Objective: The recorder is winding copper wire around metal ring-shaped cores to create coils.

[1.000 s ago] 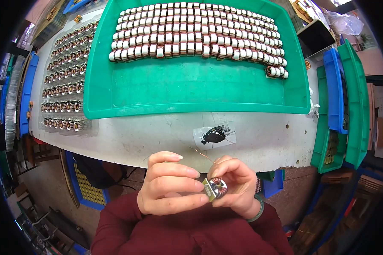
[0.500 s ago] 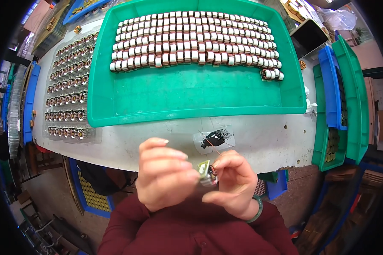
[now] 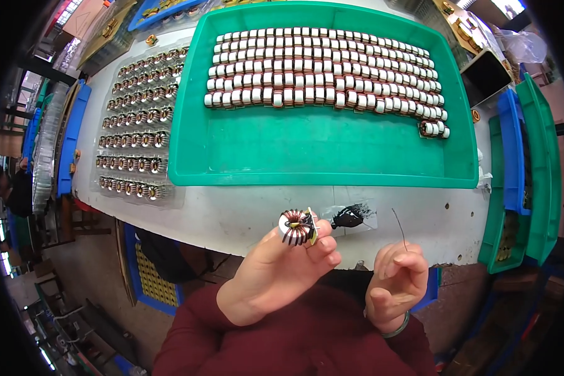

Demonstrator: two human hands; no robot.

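My left hand [image 3: 282,269] is closed on a toroidal coil [image 3: 297,227], a white ring wound with dark copper wire and fixed to a small greenish board. The coil stands up above the fingertips, its round face showing. Apart from it, to the right, my right hand [image 3: 398,282] has its fingers curled around a thin dark wire [image 3: 400,229] that sticks up from them. Between and beyond the hands, a blob of black paste [image 3: 349,217] lies smeared on a clear plastic sheet [image 3: 368,220] on the white table.
A large green tray [image 3: 319,178] holds rows of white-and-copper coils [image 3: 313,80]. More coils sit in a clear blister tray [image 3: 131,138] at left. Blue bin [image 3: 514,156] and green bins [image 3: 539,175] stand at right, beside a dark-screened device [image 3: 484,76].
My hands have parted. The coil, earlier between both hands, is now raised in the left hand alone; my right hand has drawn away rightward with the wire. The view has shifted.
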